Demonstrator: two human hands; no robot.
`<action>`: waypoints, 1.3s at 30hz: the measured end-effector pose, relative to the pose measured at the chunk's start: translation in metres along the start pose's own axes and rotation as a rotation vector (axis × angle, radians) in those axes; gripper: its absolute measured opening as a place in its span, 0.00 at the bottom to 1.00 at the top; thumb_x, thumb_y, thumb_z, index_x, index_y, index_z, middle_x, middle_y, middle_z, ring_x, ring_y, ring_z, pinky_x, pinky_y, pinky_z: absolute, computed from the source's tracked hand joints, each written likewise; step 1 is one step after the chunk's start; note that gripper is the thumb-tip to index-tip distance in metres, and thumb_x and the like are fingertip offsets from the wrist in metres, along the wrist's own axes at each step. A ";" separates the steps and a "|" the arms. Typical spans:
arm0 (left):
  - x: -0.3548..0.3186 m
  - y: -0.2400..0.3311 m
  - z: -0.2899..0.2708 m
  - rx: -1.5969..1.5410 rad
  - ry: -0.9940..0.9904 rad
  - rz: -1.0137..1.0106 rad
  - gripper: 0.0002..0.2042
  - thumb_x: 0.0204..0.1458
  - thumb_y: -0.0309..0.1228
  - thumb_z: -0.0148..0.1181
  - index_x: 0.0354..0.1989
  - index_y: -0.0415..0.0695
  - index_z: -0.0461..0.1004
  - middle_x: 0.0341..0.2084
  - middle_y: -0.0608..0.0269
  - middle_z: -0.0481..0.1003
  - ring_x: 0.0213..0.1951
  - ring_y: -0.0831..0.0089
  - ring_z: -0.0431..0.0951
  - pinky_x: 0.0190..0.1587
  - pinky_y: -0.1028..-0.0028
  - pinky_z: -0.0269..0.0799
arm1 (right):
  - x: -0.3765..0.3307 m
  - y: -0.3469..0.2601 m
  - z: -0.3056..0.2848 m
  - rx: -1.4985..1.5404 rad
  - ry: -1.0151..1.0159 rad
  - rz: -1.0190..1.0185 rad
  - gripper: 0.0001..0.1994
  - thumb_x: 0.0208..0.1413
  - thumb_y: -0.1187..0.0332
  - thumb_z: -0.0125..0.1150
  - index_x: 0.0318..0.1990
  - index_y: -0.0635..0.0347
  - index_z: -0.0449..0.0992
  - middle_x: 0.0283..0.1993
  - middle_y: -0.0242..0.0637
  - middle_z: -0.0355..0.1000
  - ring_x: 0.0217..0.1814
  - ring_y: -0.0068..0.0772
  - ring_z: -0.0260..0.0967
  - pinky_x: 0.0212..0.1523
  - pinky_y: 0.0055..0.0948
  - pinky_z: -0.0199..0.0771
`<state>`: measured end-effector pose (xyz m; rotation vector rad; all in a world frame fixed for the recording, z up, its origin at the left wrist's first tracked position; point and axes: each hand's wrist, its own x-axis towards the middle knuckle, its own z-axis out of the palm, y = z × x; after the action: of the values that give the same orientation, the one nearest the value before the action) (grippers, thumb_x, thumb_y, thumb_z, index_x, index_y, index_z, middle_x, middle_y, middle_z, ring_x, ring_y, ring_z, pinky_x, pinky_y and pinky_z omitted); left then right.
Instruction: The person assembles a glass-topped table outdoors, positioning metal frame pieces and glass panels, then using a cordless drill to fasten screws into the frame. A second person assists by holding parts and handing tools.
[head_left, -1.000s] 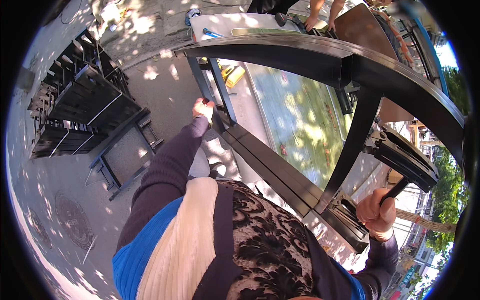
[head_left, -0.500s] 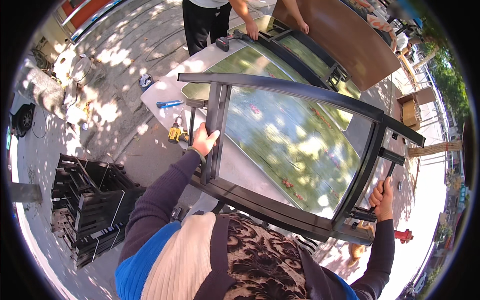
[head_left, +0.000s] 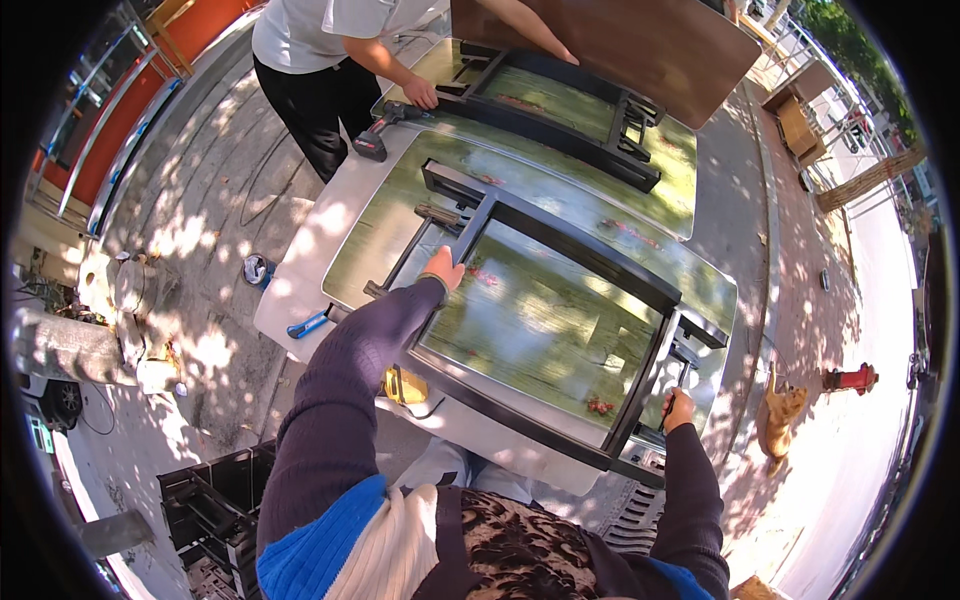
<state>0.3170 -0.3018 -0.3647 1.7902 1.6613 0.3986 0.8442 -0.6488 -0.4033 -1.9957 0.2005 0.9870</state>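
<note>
A black metal frame (head_left: 583, 241) lies level over the near green patterned glass-like panel (head_left: 540, 320); I cannot tell whether it touches all round. My left hand (head_left: 442, 269) is closed on the frame's left side bar. Over on the right, my right hand (head_left: 678, 410) grips a thin black bar at the frame's outer end. Under the near edge by my left forearm shows a yellow power drill (head_left: 405, 386). A blue utility knife (head_left: 310, 322) lies on the pale tabletop left of the panel.
Across the table, a person's hand (head_left: 421, 93) rests by a second black frame (head_left: 560, 125) on another green panel. A dark red-and-black drill (head_left: 372, 142) lies nearby. Behind stands a brown board (head_left: 620, 50). Black frames (head_left: 215, 500) are stacked at lower left; a dog (head_left: 783, 415) is at right.
The black frame has come down from a raised, tilted hold to lie level over the near panel, with both my hands still on it. The view has shifted.
</note>
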 end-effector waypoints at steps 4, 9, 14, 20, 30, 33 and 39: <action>0.046 -0.008 0.021 0.050 0.011 0.008 0.20 0.47 0.37 0.56 0.44 0.37 0.62 0.35 0.36 0.74 0.43 0.42 0.74 0.46 0.55 0.68 | 0.030 -0.003 0.033 0.079 -0.084 0.018 0.06 0.57 0.64 0.50 0.30 0.53 0.67 0.22 0.30 0.64 0.16 0.23 0.56 0.16 0.26 0.54; 0.123 -0.016 0.037 0.128 -0.018 -0.054 0.18 0.49 0.35 0.58 0.44 0.39 0.63 0.37 0.39 0.74 0.43 0.44 0.73 0.47 0.56 0.68 | 0.094 -0.043 0.084 -0.023 -0.181 -0.161 0.04 0.59 0.69 0.46 0.36 0.57 0.65 0.23 0.31 0.63 0.18 0.23 0.58 0.16 0.25 0.56; 0.100 -0.056 0.039 0.359 0.056 -0.067 0.27 0.48 0.34 0.58 0.57 0.43 0.60 0.48 0.42 0.70 0.50 0.47 0.70 0.51 0.56 0.66 | 0.099 -0.036 0.129 -0.161 -0.079 -0.273 0.04 0.59 0.72 0.45 0.33 0.59 0.65 0.20 0.30 0.59 0.15 0.22 0.56 0.14 0.25 0.54; -0.007 0.009 0.038 0.512 0.357 -0.323 0.33 0.42 0.40 0.65 0.58 0.48 0.61 0.60 0.62 0.60 0.62 0.59 0.57 0.57 0.57 0.58 | 0.118 -0.023 0.114 -0.454 0.122 -0.459 0.06 0.59 0.72 0.48 0.40 0.63 0.69 0.27 0.42 0.68 0.25 0.37 0.67 0.26 0.34 0.65; -0.055 -0.021 0.060 0.182 0.393 -0.431 0.29 0.39 0.27 0.60 0.55 0.48 0.63 0.63 0.48 0.50 0.57 0.50 0.63 0.55 0.55 0.60 | 0.084 -0.038 0.129 -0.620 0.344 -0.514 0.18 0.59 0.67 0.49 0.55 0.63 0.67 0.48 0.55 0.70 0.51 0.56 0.67 0.50 0.42 0.67; -0.053 -0.015 0.069 0.231 0.330 -0.407 0.29 0.38 0.30 0.61 0.54 0.50 0.63 0.60 0.52 0.55 0.56 0.53 0.64 0.54 0.55 0.61 | 0.098 -0.047 0.115 -0.652 0.358 -0.487 0.18 0.59 0.67 0.48 0.56 0.58 0.66 0.49 0.53 0.70 0.52 0.54 0.68 0.50 0.41 0.67; -0.045 -0.028 0.077 0.212 0.151 -0.330 0.27 0.44 0.36 0.59 0.55 0.50 0.62 0.56 0.58 0.62 0.56 0.58 0.65 0.51 0.53 0.63 | 0.103 -0.059 0.089 -0.998 0.296 -0.143 0.24 0.56 0.60 0.51 0.61 0.42 0.58 0.52 0.45 0.70 0.55 0.49 0.67 0.53 0.47 0.63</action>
<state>0.3366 -0.3656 -0.4298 1.6205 2.1314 0.2197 0.8910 -0.5229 -0.4655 -3.0076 -0.3501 0.7434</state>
